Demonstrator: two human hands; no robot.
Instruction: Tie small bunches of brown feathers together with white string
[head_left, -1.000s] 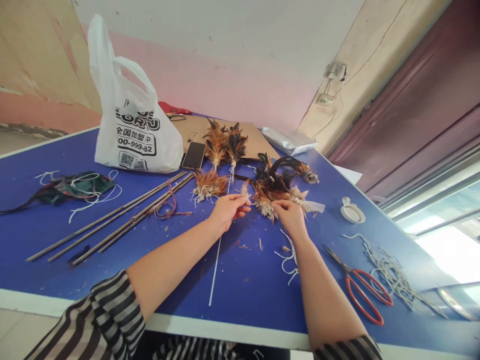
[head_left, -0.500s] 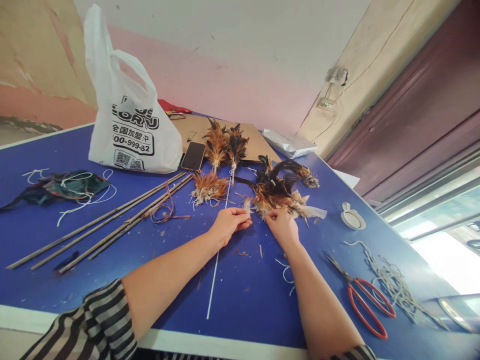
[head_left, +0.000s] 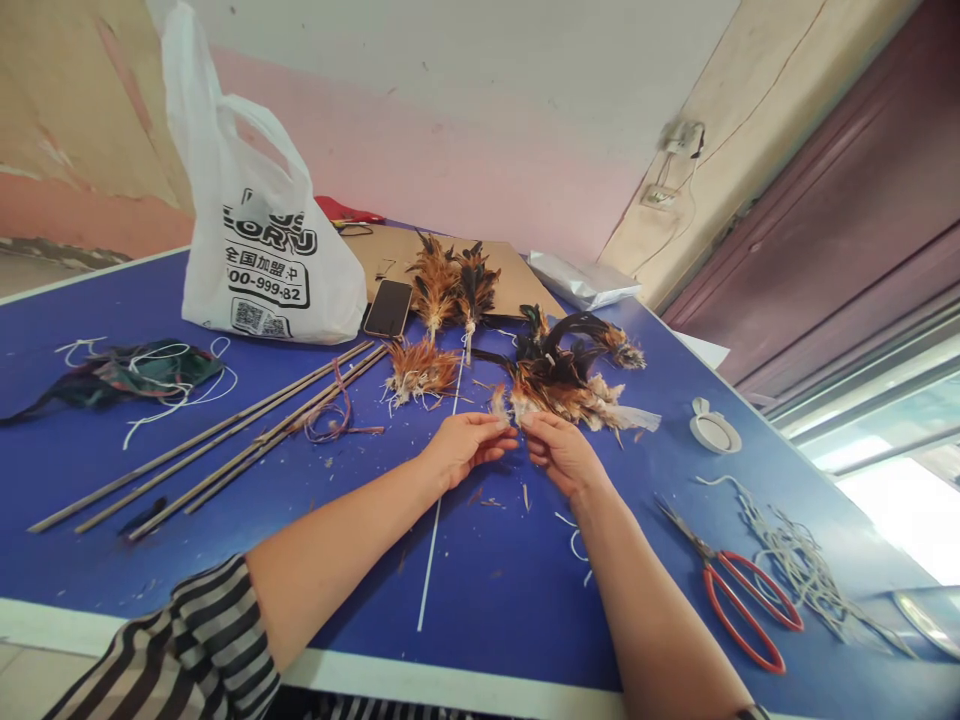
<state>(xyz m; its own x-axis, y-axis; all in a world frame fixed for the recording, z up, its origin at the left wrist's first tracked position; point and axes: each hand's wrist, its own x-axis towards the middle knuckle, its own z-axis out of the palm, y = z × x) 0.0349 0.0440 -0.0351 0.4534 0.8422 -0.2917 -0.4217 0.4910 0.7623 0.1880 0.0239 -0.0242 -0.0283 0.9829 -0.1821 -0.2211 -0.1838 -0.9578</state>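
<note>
In front of me my left hand (head_left: 472, 447) pinches a small pale feather (head_left: 498, 402) upright between thumb and fingertips. Close beside it, my right hand (head_left: 559, 450) is closed in a pinch on another light feather (head_left: 523, 405). The fingertips of both hands almost meet. Just beyond the right hand lies a pile of loose black and brown feathers (head_left: 555, 375). A bunch of orange-brown feathers (head_left: 420, 372) with white ends rests to the left. Two tied feather bundles (head_left: 435, 290) lie farther back on the cardboard.
At left are thin wooden sticks (head_left: 247, 430), a dark green feather bundle with string (head_left: 150, 368) and a white plastic bag (head_left: 270, 250). A phone (head_left: 388, 308) lies by the cardboard (head_left: 510, 270). Red-handled scissors (head_left: 739, 590), tangled cord (head_left: 802, 560) and a small white ring-shaped holder (head_left: 712, 430) are at right.
My right hand has moved left from the feather pile to my left hand, with a light feather now in its fingertips. The left hand keeps its feather and has shifted slightly right.
</note>
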